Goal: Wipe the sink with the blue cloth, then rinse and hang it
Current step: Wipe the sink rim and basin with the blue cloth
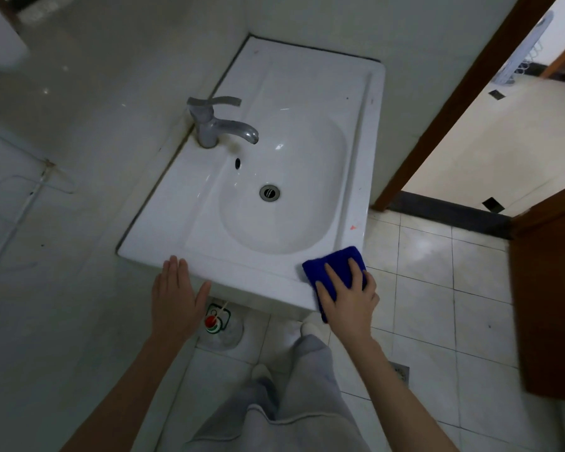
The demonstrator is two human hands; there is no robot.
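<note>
**Cloth half off the corner: slip risk**

The blue cloth (336, 261) sits on the front-right corner of the sink (183, 197), approx 5 o'clock from the drain (269, 192), and part of it drapes over the edge. The rt hand (349, 298) lies on top w/ fingers spread, pressing the cloth down rather than gripping it. The lt hand (175, 295) is flat, fingers straight & close together. It rests on the front rim at approx 7 o'clock and holds nothing.

What could go wrong, as I judge it:
- A flat press w/ no grip means a quick stroke toward 5 o'clock could push the cloth off the corner onto the floor tiles.
- The glazed rim looks slick, so a leaning lt hand may skid.
- The bowl, the ledge by the tap (216, 125) at 10 o'clock & the orange mark (353, 227) at 3 o'clock are easy to skip if wiping stays at this corner.
- A bottle (214, 321) stands under the sink at 6 o'clock, where a foot could knock it.
</note>
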